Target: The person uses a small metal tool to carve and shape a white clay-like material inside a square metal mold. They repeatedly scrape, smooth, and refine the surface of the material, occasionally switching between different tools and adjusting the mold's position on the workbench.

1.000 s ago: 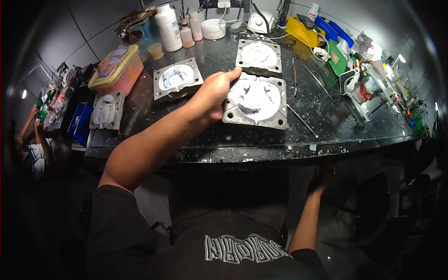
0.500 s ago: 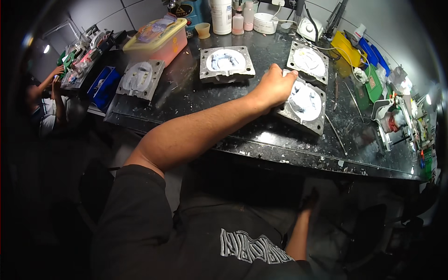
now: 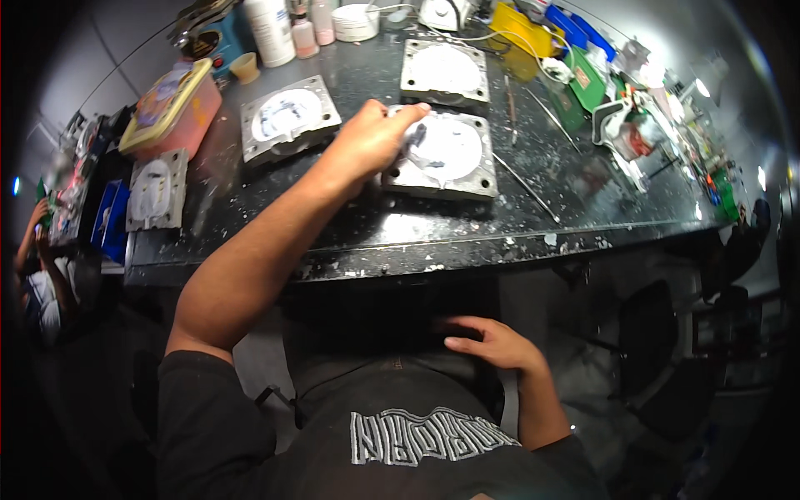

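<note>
My left hand [image 3: 367, 143] reaches over the dark bench and grips the left side of a metal denture flask half [image 3: 454, 154] filled with white plaster. Its thumb lies along the flask's back edge; the other fingers are mostly hidden. Just behind stands another plaster-filled flask half [image 3: 444, 73]. To the left of my hand a third flask half [image 3: 287, 118] sits tilted in view, and a flatter metal plate with plaster [image 3: 156, 196] lies at the bench's left end. My right hand [image 3: 493, 343] hovers above my lap, below the bench edge, fingers stretched apart and holding nothing.
Thin metal tools [image 3: 527, 187] lie right of the flasks. A pink tub with a yellow lid [image 3: 179, 112], bottles [image 3: 271, 33] and a white round container [image 3: 356, 22] line the back. Cluttered trays and a green box [image 3: 583, 79] fill the right. Another person [image 3: 46, 283] works far left.
My view has turned, so the bench things appear farther left. My right hand has risen from low beside me to above my lap. The left hand stays on the flask half.
</note>
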Motion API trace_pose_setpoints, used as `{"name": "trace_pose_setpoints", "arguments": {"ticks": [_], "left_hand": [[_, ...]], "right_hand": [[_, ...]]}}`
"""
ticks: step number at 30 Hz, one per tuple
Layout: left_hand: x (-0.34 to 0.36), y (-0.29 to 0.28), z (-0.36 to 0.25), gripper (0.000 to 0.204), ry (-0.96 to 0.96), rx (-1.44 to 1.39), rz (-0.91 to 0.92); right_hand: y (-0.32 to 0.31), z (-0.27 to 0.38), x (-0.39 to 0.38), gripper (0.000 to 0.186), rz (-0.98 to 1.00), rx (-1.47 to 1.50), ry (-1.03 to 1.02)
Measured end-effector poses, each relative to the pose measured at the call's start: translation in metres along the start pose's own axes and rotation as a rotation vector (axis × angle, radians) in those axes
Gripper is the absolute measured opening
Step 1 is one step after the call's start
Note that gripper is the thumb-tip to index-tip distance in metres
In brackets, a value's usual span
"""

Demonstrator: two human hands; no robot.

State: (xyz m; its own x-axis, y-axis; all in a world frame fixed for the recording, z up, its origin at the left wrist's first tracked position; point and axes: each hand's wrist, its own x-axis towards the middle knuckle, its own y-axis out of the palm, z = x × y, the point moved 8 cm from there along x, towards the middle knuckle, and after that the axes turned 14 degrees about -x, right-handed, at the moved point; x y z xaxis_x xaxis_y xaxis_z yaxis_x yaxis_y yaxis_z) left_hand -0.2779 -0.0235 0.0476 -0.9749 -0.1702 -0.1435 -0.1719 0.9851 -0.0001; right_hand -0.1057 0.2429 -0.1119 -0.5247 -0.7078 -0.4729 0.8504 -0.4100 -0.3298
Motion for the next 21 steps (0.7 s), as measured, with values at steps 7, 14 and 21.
{"name": "trace_pose_setpoints", "arguments": {"ticks": [7, 14, 21], "left_hand": [[0.004, -0.008, 0.006, 0.070, -0.001, 0.052, 0.113], [-0.064, 0.032, -0.037, 0.149, 0.764, 0.862, 0.057], [-0.039, 0.008, -0.035, 0.115, 0.714, 0.710, 0.350]], "right_hand": [[-0.102, 0.154, -0.068, 0.077, -0.152, 0.056, -0.447], [-0.252, 0.188, 0.033, 0.052, -0.699, -0.284, -0.455], [-0.312, 0.244, 0.173, 0.132, -0.442, -1.261, -0.188]]}}
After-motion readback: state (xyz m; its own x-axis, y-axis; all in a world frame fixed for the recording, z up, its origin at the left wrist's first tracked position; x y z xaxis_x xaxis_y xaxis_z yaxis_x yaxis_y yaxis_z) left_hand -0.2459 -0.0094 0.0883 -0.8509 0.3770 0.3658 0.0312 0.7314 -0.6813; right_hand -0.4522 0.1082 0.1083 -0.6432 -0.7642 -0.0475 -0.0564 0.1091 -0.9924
